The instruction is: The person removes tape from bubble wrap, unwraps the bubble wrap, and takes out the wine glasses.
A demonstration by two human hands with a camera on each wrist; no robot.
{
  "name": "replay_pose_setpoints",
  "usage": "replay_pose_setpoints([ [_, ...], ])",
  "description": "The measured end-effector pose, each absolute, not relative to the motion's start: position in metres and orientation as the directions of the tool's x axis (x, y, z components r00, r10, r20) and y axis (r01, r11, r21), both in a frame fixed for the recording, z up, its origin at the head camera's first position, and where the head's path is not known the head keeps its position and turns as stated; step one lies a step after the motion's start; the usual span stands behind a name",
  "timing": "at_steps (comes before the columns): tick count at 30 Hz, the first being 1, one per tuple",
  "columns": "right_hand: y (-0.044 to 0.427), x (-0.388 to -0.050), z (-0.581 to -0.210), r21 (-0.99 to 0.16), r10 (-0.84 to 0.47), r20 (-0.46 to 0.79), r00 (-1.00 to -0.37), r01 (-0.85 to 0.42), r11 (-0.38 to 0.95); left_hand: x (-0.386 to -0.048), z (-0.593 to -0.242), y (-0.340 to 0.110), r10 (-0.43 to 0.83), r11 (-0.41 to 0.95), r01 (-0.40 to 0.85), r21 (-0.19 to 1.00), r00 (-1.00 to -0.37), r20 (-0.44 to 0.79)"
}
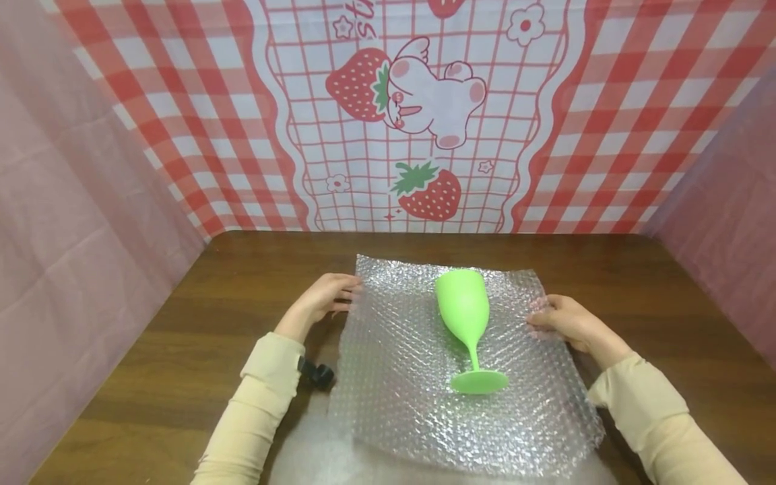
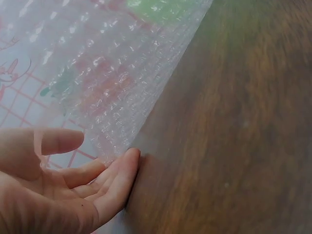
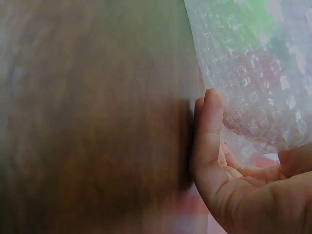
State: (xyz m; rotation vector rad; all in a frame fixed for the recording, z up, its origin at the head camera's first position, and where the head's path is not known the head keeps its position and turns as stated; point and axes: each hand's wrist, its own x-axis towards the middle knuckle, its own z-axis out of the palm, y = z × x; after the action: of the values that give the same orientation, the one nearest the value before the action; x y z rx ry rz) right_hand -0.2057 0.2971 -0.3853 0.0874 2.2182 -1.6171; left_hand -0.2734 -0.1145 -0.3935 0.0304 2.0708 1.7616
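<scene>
Goblet (image 1: 463, 306) lies on wrap (image 1: 388, 377) on the desk (image 1: 182, 350) — laying-out judged done; no fold covers it, so any folding is outstanding. Left grip (image 1: 324, 296) wide, thumb apart, at the wrap's edge; right grip (image 1: 570, 322) at the opposite edge — whether pinching, cannot tell. Cloth (image 1: 515, 121) reads "st…" sideways, cut off.

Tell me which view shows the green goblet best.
The head view: the green goblet shows whole, cup, stem and base, on the bubble wrap. Both wrist views show only a blurred green patch near the top.
</scene>
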Motion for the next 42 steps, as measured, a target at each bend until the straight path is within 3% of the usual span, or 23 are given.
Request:
replay_pose_setpoints([
  [8, 0.294, -0.201, -0.382, -0.885, -0.135, -0.315, -0.940, 0.239, 0.400, -0.273, -0.393, -0.113, 0.302, 0.241, -0.195, 0.951, -0.916, -0.264],
  [18, 0.296, -0.194, -0.361, -0.793, -0.159, -0.271, -0.949, 0.126, 0.596, -0.272, -0.391, -0.109, 0.294, 0.196, -0.226, 0.954, -0.915, -0.277],
  [28, 0.301, -0.184, -0.339, -0.765, -0.148, -0.231, -0.962, 0.085, 0.638, -0.269, -0.388, -0.107, 0.360, 0.213, -0.178, 0.961, -0.900, -0.246],
  [37, 0.298, -0.186, -0.304, -0.660, -0.102, -0.136, -0.985, 0.014, 0.751, -0.270, -0.390, -0.105, 0.357, 0.206, -0.184, 0.961, -0.901, -0.249],
  [42, 0.282, -0.188, -0.290, -0.689, -0.127, -0.118, -0.985, -0.011, 0.724, -0.270, -0.389, -0.106, 0.337, 0.223, -0.183, 0.958, -0.907, -0.251],
])
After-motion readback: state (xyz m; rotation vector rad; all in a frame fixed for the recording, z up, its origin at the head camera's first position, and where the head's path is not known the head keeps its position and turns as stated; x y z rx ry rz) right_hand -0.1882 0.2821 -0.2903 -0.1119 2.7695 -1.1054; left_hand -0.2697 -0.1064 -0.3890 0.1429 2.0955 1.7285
